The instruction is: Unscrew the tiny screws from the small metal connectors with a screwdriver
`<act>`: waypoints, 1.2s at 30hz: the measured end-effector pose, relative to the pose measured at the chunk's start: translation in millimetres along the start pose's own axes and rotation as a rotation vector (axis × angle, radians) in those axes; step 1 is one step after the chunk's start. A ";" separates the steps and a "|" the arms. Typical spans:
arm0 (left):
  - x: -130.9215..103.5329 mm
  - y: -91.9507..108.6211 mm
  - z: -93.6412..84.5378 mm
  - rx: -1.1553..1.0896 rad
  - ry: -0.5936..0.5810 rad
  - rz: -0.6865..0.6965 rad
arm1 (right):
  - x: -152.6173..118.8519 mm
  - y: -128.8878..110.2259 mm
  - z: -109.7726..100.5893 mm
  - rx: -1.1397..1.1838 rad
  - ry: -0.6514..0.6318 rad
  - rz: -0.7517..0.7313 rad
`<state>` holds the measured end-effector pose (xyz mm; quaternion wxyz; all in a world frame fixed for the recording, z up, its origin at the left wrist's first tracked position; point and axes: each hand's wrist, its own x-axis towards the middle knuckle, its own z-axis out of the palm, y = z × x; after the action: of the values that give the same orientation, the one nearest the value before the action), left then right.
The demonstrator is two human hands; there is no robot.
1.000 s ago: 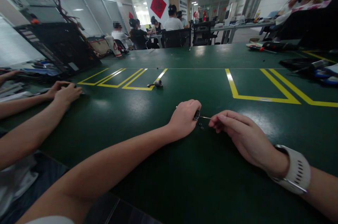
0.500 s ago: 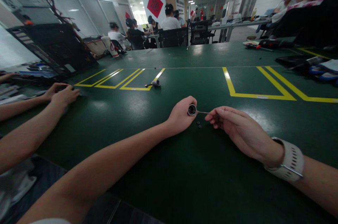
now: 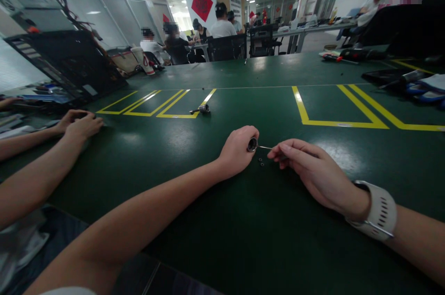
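Clasping cylinder (image 3: 252, 145), left hand (image 3: 236, 152) faces right hand (image 3: 311, 165) pinching rod (image 3: 264, 147), well inside table edge (image 3: 184, 272).

The green table (image 3: 243, 239) bears yellow tape (image 3: 320, 123); the cylinder (image 3: 252, 145) is silver-grey, the watchband (image 3: 390, 214) off-white.

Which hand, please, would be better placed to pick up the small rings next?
Probably the right hand: its fingertips are close beside the small rings and hold only a thin rod, while the left hand is wrapped around a metal cylinder.

Yellow tape (image 3: 323, 123) marks a green table (image 3: 295, 244) — red poster (image 3: 202, 3) beyond.
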<state>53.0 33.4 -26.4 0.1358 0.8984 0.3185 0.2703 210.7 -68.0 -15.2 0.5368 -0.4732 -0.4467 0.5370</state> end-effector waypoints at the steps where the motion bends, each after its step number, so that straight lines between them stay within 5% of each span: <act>1: -0.1 0.5 0.1 0.016 -0.010 0.008 | 0.4 0.0 -0.2 0.008 -0.006 0.003; 26: 1.6 0.2 2.2 -0.090 -0.057 0.080 | 10.4 3.6 -13.0 0.280 0.028 0.110; 36: 2.3 -0.8 3.7 -0.057 -0.067 0.017 | 7.1 5.5 -10.2 0.252 0.127 0.018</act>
<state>56.2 35.2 -28.9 0.1695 0.9054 0.2982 0.2502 220.1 -61.3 -22.5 0.6142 -0.4390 -0.3368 0.5626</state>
